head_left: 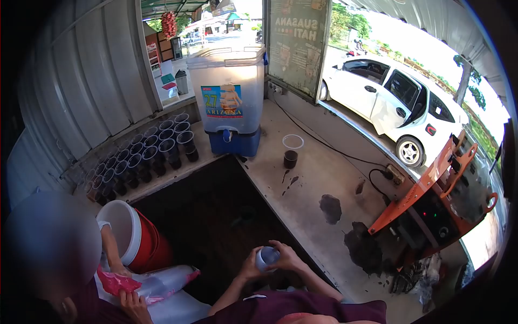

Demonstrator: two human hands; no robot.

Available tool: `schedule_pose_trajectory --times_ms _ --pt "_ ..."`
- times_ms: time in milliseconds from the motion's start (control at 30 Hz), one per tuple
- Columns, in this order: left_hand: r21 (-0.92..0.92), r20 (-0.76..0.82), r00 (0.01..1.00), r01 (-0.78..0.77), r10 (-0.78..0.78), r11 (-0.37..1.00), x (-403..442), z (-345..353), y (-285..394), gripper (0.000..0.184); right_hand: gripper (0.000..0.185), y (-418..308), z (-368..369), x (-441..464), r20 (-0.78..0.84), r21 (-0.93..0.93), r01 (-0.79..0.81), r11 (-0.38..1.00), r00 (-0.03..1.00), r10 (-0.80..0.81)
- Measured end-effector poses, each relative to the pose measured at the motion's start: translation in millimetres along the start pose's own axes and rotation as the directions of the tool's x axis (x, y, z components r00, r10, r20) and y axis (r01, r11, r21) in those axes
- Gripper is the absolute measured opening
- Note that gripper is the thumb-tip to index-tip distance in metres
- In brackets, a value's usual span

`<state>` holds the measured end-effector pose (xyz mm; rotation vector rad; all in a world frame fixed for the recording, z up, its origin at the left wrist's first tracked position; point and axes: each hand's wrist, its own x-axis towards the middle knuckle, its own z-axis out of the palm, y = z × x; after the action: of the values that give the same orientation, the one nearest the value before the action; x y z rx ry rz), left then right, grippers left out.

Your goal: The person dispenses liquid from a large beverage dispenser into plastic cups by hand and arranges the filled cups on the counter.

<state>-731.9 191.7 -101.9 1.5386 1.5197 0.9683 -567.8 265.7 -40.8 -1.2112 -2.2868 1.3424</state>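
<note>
"One clear cup is nearest, held over the dark recess. State of the hands?"

"Close together, both clamped on that cup. Left hand wraps one side; right hand grips the other, fingers at the rim. Mouth of the cup faces up toward the head camera."

"Left of the wearer?"

"One co-worker, two hands on pink-and-clear plastic. Just beyond it, a red bucket with a white interior, tilted."

"Right side?"

"An orange-framed machine, one red and one green light on its dark panel. Crumpled clear plastic lies near its base. Dark patches mark the pale desk. A black cable runs along the wall to a socket."

"Past the recess?"

"A single cup with dark contents stands apart on the desk. Left of it, a large container, blue base and tap, label reading 27 and ARIZONA. Farther left, rows of cups with dark contents, close-packed along a corrugated wall."

"Farthest noted?"

"Outside, a white car; beyond it, a tree."
</note>
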Motion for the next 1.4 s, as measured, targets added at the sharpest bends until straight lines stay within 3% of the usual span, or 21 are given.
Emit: schedule_pose_trajectory --times_ms 33,67,133,167,233,300,333,367,433,500,567,700,767,967,1067,1100,1167,1267,1400 --pt "-0.001 0.052 0.999 -0.017 0.017 1.0 6 -4 6 0.098 0.091 -8 -5 2 -0.056 -0.027 -0.001 1.0 0.998 0.0" --pt "-0.006 0.007 1.0 -0.022 0.022 1.0 10 -9 14 0.096 0.091 -11 -6 5 -0.096 -0.013 -0.032 0.999 0.995 0.03" --pt "-0.016 -0.011 0.999 -0.038 0.037 0.999 20 -15 22 0.094 0.083 -14 -9 12 -0.159 -0.046 0.078 0.996 0.984 -0.085" --pt "-0.001 -0.079 0.989 -0.123 0.122 0.992 25 -16 23 0.092 0.083 -15 -11 15 -0.179 -0.044 0.06 0.997 0.982 -0.067" --pt "0.01 -0.143 0.968 -0.206 0.205 0.979 36 -14 25 0.091 0.081 -19 -17 18 -0.266 0.051 0.146 0.988 0.955 -0.128" --pt "0.116 -0.223 0.933 -0.263 0.283 0.958 47 -11 27 0.092 0.079 -15 -21 22 -0.292 0.044 0.132 0.99 0.95 -0.114" --pt "0.115 -0.199 0.927 -0.3 0.318 0.947 49 -14 34 0.091 0.077 -7 -23 29 -0.402 0.17 0.176 0.97 0.911 -0.095" --pt "0.107 -0.203 0.928 -0.297 0.313 0.949 51 -14 26 0.091 0.076 1 -27 33 -0.502 0.283 0.231 0.931 0.863 -0.061" --pt "0.103 -0.25 0.94 -0.213 0.233 0.972 52 -16 10 0.09 0.074 0 -50 37 -0.496 0.255 0.197 0.947 0.867 -0.047" --pt "0.007 -0.275 0.953 -0.126 0.123 0.992 51 -19 3 0.092 0.076 7 -56 52 -0.503 0.411 0.299 0.861 0.863 -0.059" --pt "-0.079 -0.28 0.958 -0.08 0.055 0.994 54 -25 -4 0.097 0.078 9 -55 69 -0.469 0.402 0.261 0.877 0.882 -0.048" --pt "0.067 -0.318 0.946 -0.035 0.055 0.997 70 -45 -19 0.1 0.077 -8 -44 114 -0.409 0.51 0.29 0.81 0.91 -0.069" --pt "-0.134 -0.352 0.936 -0.042 -0.008 0.99 83 -58 -48 0.098 0.079 -19 -38 142 -0.484 0.653 0.41 0.637 0.872 -0.066" --pt "-0.174 -0.343 0.939 -0.031 -0.031 0.984 125 -124 -76 0.09 0.083 -41 -29 217 -0.433 0.642 0.355 0.68 0.899 -0.061" --pt "-0.064 -0.269 0.963 0.009 -0.026 0.998 146 -149 -63 0.09 0.087 -59 -28 230 -0.314 0.508 0.226 0.831 0.947 -0.066" --pt "-0.06 -0.264 0.964 0.0 -0.016 0.998 154 -152 -63 0.09 0.087 -57 -24 233 -0.325 0.505 0.233 0.831 0.943 -0.066" --pt "-0.036 -0.235 0.97 -0.075 0.065 0.997 165 -151 -64 0.089 0.086 -48 -9 232 -0.354 0.3 0.248 0.921 0.925 -0.134" --pt "-0.118 -0.197 0.98 -0.055 0.031 0.991 174 -137 -65 0.086 0.086 -28 5 215 -0.371 0.282 0.248 0.927 0.919 -0.133" --pt "-0.096 -0.15 0.989 -0.024 0.009 0.995 164 -109 -67 0.086 0.087 -7 1 181 -0.347 0.296 0.232 0.927 0.93 -0.122"
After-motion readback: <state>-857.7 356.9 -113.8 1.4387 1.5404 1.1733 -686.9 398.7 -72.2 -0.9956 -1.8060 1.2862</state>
